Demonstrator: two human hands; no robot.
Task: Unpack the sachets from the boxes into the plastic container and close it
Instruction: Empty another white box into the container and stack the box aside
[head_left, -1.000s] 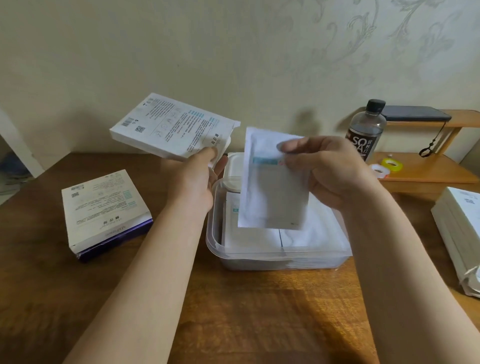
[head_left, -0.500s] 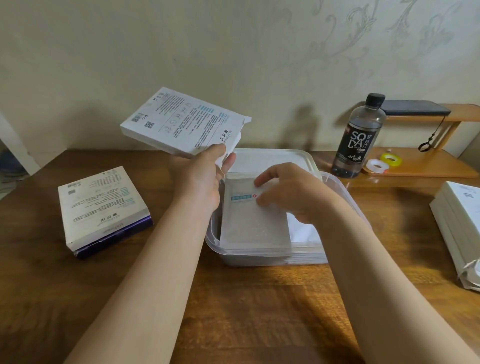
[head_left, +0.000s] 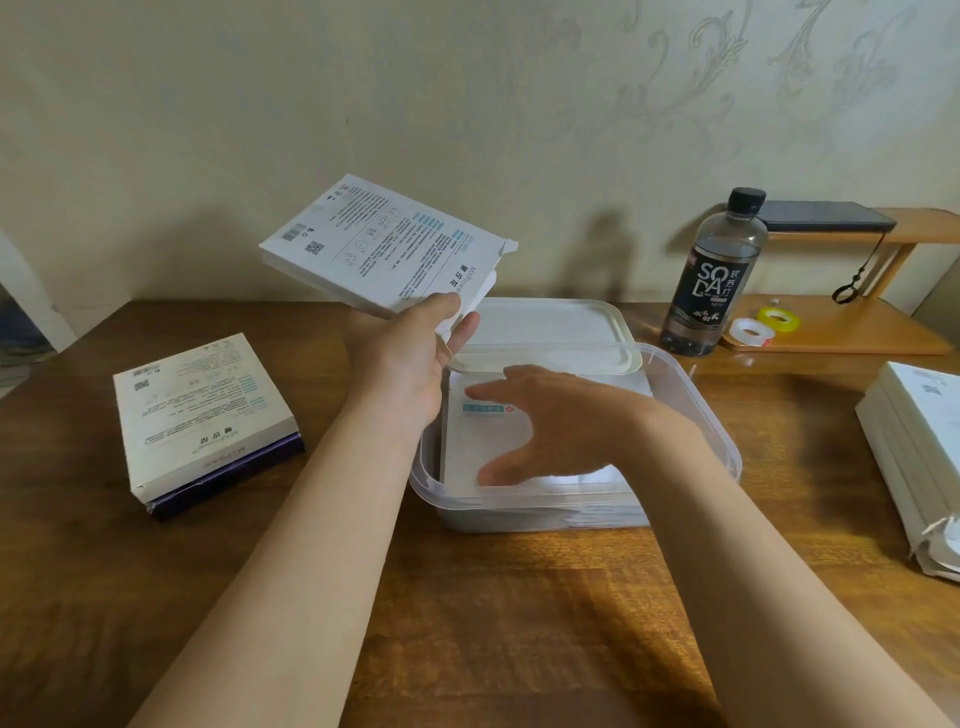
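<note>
The left hand grips a flat white printed cardboard box, raised. Beside it, the right hand lies unclenched, fingers spread, on the white sachet topping the clear rectangular plastic container.

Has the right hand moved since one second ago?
Yes. The right hand has gone down from above the plastic container into it, onto the top sachet.

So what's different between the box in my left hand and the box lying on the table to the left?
The held box is up in the air, tilted, gripped by the left hand; the table box lies flat on something dark purple, untouched. The held box has its end flap open, pointing toward the plastic container; the table box's near end looks torn, though whether it is open is unclear. Both are flat, white and show the same kind of printed back.
</note>
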